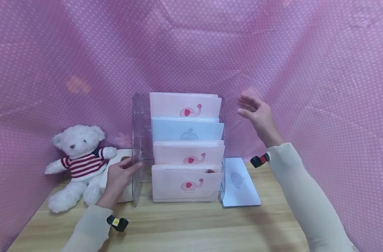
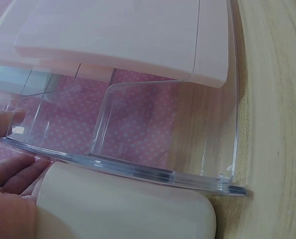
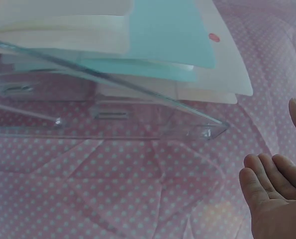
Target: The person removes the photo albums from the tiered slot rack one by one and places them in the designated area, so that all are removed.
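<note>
Left grip [image 1: 118, 177] pinches the clear rack [image 1: 142, 129] at left; hold it upright. Right grip [image 1: 257, 113], fingers extended, holds nothing.

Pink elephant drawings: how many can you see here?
3: one pink elephant drawing in the top row of the clear plastic rack, another in the third, another in the bottom row. Others may be hidden.

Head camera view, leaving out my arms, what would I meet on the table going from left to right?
White teddy bear → cream object → clear rack with pink and blue folders → flat blue folder.
</note>
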`<move>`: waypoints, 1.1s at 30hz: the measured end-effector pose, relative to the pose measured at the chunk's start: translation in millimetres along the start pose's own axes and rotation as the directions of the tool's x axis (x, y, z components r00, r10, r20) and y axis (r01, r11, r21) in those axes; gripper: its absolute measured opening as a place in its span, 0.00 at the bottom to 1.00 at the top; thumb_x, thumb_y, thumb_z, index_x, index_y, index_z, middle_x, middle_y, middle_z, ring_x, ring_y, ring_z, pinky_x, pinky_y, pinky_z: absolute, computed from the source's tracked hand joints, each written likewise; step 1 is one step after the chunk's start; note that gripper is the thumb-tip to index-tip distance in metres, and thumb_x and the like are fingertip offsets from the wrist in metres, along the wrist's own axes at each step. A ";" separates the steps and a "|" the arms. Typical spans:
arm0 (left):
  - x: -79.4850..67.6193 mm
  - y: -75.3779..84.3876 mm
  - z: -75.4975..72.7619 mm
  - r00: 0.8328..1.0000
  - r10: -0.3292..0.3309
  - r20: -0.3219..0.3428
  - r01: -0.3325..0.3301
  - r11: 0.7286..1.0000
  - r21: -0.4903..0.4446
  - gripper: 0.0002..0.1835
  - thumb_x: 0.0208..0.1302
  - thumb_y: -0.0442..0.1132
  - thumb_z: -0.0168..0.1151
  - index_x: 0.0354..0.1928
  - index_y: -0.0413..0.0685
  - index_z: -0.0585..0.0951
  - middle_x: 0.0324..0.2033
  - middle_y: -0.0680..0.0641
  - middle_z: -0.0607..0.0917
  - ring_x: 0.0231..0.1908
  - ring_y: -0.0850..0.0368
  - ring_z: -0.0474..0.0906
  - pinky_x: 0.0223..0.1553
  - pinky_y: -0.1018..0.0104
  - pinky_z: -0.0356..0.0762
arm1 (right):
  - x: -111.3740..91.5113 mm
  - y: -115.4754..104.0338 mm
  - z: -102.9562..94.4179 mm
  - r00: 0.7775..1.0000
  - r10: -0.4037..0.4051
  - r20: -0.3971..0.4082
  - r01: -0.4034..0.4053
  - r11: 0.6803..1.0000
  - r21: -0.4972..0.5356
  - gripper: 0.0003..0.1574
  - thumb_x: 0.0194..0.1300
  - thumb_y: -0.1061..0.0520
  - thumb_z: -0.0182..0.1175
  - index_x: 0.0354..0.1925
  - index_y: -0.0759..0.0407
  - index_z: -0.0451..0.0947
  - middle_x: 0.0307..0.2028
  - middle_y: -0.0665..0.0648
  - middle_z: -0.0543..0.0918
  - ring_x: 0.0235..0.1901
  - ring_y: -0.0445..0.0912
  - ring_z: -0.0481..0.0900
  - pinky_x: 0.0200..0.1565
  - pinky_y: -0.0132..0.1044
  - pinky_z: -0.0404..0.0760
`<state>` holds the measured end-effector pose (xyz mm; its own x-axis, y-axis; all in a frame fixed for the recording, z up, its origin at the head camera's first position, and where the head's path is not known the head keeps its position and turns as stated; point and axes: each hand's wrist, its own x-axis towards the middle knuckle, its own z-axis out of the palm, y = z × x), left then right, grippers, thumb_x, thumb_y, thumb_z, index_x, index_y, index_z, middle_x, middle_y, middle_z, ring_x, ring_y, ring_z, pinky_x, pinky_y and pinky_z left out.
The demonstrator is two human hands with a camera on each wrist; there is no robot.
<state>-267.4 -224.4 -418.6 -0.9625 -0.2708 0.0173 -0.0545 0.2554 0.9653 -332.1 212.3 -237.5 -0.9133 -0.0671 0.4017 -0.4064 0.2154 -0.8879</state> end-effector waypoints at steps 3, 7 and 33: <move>0.8 -0.3 -0.6 1.000 -0.003 0.001 0.003 1.000 -0.003 0.35 0.64 0.51 0.71 0.70 0.45 0.74 0.68 0.40 0.77 0.66 0.47 0.74 0.69 0.51 0.71 | 8.3 -5.7 5.9 1.000 -0.006 0.007 0.006 1.000 -0.001 0.38 0.68 0.65 0.63 0.73 0.61 0.64 0.72 0.65 0.70 0.72 0.55 0.70 0.58 0.23 0.78; -0.2 -0.4 0.2 1.000 -0.007 -0.004 0.007 1.000 0.007 0.35 0.64 0.51 0.71 0.69 0.46 0.74 0.68 0.40 0.78 0.65 0.48 0.75 0.67 0.53 0.73 | 18.9 -12.4 13.3 0.999 -0.024 0.022 0.023 1.000 0.016 0.39 0.67 0.66 0.64 0.73 0.61 0.64 0.72 0.65 0.70 0.72 0.55 0.70 0.59 0.25 0.78; -0.1 2.2 2.0 1.000 0.001 -0.015 -0.001 1.000 0.015 0.33 0.65 0.49 0.70 0.69 0.45 0.75 0.67 0.40 0.78 0.65 0.49 0.74 0.65 0.57 0.73 | 50.4 -27.6 58.3 0.993 0.000 0.118 0.007 0.998 -0.057 0.44 0.62 0.67 0.67 0.74 0.55 0.64 0.72 0.57 0.72 0.72 0.49 0.70 0.73 0.38 0.68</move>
<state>-268.0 -222.0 -417.0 -0.9585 -0.2844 0.0221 -0.0578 0.2695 0.9613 -368.5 146.2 -205.8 -0.9102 -0.1819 0.3722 -0.4102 0.2704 -0.8710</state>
